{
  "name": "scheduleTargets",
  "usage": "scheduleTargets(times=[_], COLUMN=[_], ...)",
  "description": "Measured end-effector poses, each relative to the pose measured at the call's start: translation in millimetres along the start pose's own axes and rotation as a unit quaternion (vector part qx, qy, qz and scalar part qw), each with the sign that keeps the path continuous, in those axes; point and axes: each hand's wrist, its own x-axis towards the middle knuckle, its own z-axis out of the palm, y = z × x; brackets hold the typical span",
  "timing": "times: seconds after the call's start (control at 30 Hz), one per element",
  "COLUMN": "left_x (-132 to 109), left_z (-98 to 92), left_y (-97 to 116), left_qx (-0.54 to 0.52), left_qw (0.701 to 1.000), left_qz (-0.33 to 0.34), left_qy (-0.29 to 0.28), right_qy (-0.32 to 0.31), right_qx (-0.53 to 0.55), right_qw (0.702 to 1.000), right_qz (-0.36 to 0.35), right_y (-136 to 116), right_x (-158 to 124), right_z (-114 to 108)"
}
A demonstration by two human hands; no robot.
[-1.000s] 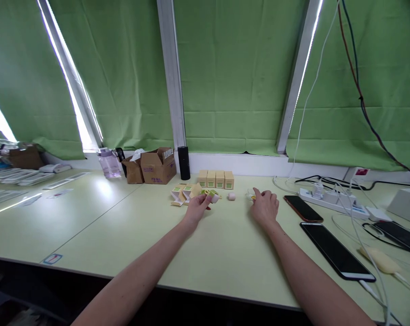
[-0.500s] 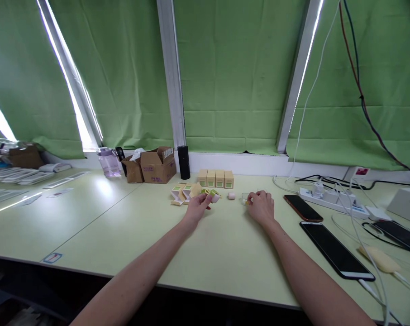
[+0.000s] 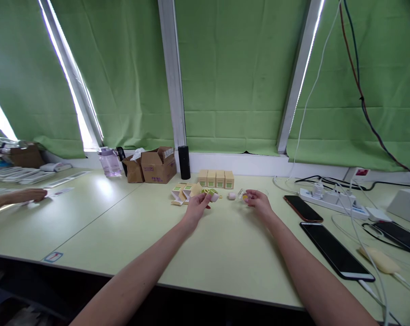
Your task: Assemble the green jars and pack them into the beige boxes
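My left hand is closed on a small green and white box near the middle of the table. A little to the right, my right hand pinches a small clear piece with a yellow spot, lifted just off the table. A small pink object lies between the two hands. Behind them stands a row of several tan boxes with green labels, and folded flat boxes lie to the left of my left hand.
Two cardboard boxes, a black cylinder and a clear bottle stand at the back left. Phones, a power strip and cables lie at the right. Another person's hand rests at the far left.
My right hand slid left with the small clear piece and raised it toward the pink object. My left hand stayed put. Another person's hand came into view at the far left.
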Motion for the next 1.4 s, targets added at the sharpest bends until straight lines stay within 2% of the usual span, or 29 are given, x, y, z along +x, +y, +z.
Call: scheduleTargets(times=[0.07,0.13,0.2,0.37,0.5,0.67,0.9,1.0,1.13,1.4], left_x=[0.9,1.6,1.5,0.0,0.3,0.6,-0.1,-0.2,-1.1,-3.6], left_z=[-0.4,-0.8,-0.9,-0.1,0.1,-0.1,0.3,0.0,-0.3,0.6], left_y=[-0.7,-1.1,-0.8,1.1,1.1,1.0,2.6,2.6,3.2,5.7], left_qx=[-0.013,-0.028,-0.043,-0.061,-0.067,-0.07,-0.075,-0.074,-0.073,-0.065], left_qw=[1.0,1.0,0.999,0.998,0.997,0.997,0.997,0.997,0.997,0.998], left_qz=[-0.002,-0.005,-0.007,-0.001,0.001,0.005,0.013,0.016,0.017,0.022], left_qy=[0.007,0.012,0.016,0.024,0.028,0.032,0.024,0.022,0.02,0.014], right_qy=[-0.044,-0.151,-0.216,-0.29,-0.302,-0.29,-0.206,-0.173,-0.184,-0.231], right_qx=[0.077,0.257,0.337,0.374,0.39,0.373,0.215,0.153,0.143,0.208], right_qw=[0.996,0.954,0.916,0.88,0.868,0.88,0.953,0.97,0.97,0.95], right_qz=[-0.013,0.005,0.026,0.044,0.059,0.037,-0.048,-0.074,-0.071,-0.031], right_y=[-9.1,-18.2,-26.1,-37.7,-41.0,-41.6,-25.1,-19.3,-16.1,-16.4], right_x=[-7.0,-16.5,-25.9,-41.3,-48.0,-52.8,-48.6,-47.9,-49.0,-55.1], right_z=[0.4,2.1,5.6,18.7,26.1,27.8,40.5,47.4,51.8,59.1])
